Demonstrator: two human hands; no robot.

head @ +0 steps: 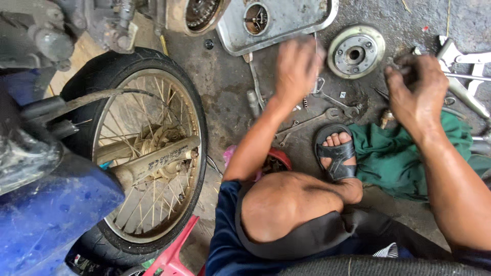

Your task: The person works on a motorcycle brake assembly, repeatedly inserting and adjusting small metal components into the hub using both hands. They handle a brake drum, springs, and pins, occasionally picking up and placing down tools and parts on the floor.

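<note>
Head view: left hand [296,66], blurred, fingers curled with grasp indeterminate, hovers near the dished grey metal tray [230,38], while right hand [417,89], fingers clenched on a small dark part, sits just right of the round silver clutch hub [356,51] on the concrete floor [225,92].

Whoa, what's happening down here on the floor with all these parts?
A person crouches on a grimy floor beside a motorcycle wheel. The left hand, blurred, hovers over wrenches near a metal tray. The right hand grips a small dark part, too hidden to identify. A round metal hub lies between them, a green cloth below.
</note>
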